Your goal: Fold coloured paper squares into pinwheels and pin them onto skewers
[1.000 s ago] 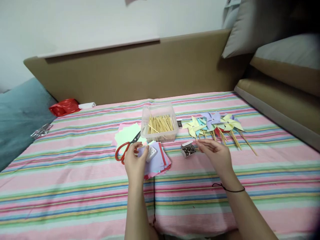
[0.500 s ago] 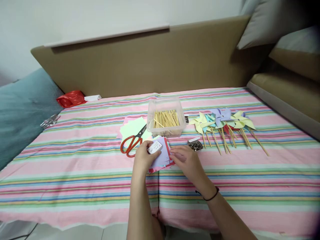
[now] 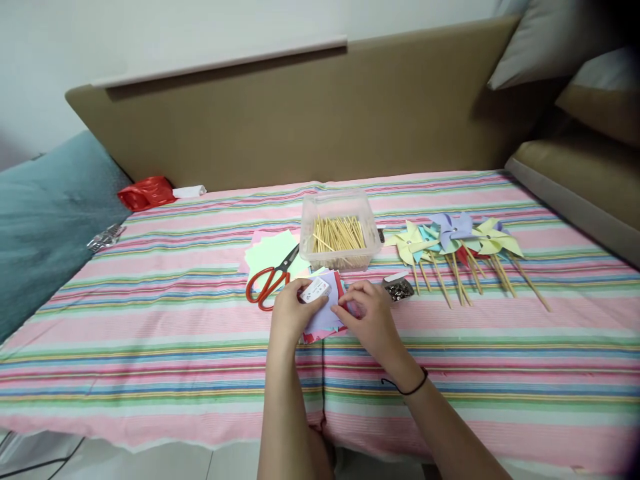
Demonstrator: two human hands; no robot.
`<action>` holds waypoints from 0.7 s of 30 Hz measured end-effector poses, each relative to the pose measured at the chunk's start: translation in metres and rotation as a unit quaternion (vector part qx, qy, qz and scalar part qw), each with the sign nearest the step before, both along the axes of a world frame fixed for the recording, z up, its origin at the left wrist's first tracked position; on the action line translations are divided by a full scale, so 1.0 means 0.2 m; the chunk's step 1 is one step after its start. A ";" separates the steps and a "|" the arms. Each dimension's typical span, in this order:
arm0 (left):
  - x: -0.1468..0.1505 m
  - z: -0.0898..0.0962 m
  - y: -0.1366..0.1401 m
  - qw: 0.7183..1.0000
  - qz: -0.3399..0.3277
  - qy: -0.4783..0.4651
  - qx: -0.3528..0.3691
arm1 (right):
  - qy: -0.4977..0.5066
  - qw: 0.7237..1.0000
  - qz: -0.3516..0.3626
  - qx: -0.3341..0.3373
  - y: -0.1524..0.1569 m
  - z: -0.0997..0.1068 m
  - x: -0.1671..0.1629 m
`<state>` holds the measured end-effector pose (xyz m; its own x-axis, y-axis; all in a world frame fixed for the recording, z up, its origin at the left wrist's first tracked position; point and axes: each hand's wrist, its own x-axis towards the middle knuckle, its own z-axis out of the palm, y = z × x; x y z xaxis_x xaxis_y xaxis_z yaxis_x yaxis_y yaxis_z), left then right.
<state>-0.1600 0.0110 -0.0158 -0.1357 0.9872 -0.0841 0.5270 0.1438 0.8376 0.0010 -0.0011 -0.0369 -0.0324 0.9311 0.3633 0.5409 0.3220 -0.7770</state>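
Note:
A small white box (image 3: pixel 316 291) with printed marks sits between the thumb and fingers of my left hand (image 3: pixel 290 310). It lies over a purple sheet of paper (image 3: pixel 321 321) on top of a stack of coloured squares. Red and light blue edges of the stack show around the purple one. My right hand (image 3: pixel 367 317) has its thumb and fingertips pinched together at the purple sheet's right edge. Left of the stack, red-handled scissors (image 3: pixel 270 283) lie partly on pale green paper (image 3: pixel 273 250).
Behind the stack stands a clear plastic tub (image 3: pixel 340 259) of wooden sticks (image 3: pixel 339 233). A small open box of metal pins (image 3: pixel 399 289) is right of my right hand. Several paper pinwheels (image 3: pixel 456 228) lie at the right. A red plastic bag (image 3: pixel 147 193) rests far left.
My right fingers have moved in from the stack's right side to the purple sheet and closed further. The left hand keeps its hold. The view has shifted slightly.

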 end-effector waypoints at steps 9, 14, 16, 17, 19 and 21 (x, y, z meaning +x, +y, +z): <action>-0.01 0.02 0.00 0.998 0.027 -0.064 -0.006 | -0.043 0.998 0.040 0.005 -0.01 0.01 -0.05; -0.04 0.07 -0.02 0.983 0.095 -0.148 0.053 | -0.033 0.999 0.017 -0.038 -0.01 0.01 -0.04; -0.05 0.09 -0.03 0.975 0.116 -0.179 0.069 | 0.001 0.998 0.017 -0.068 -0.01 0.02 -0.04; -0.06 0.09 -0.03 0.972 0.124 -0.190 0.070 | 0.025 0.996 0.022 -0.085 -0.01 0.02 -0.03; -0.08 0.10 -0.04 0.969 0.133 -0.197 0.067 | 0.066 0.991 0.035 -0.112 0.00 0.03 -0.02; -0.09 0.10 -0.04 0.971 0.131 -0.188 0.068 | 0.105 0.985 0.048 -0.129 0.00 0.06 0.01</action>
<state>-0.1774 0.0027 0.0043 -0.3690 0.9282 -0.0481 0.1395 0.1064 0.9845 0.0039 -0.0014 -0.0257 -0.0739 0.9896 0.1234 0.3359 0.1413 -0.9312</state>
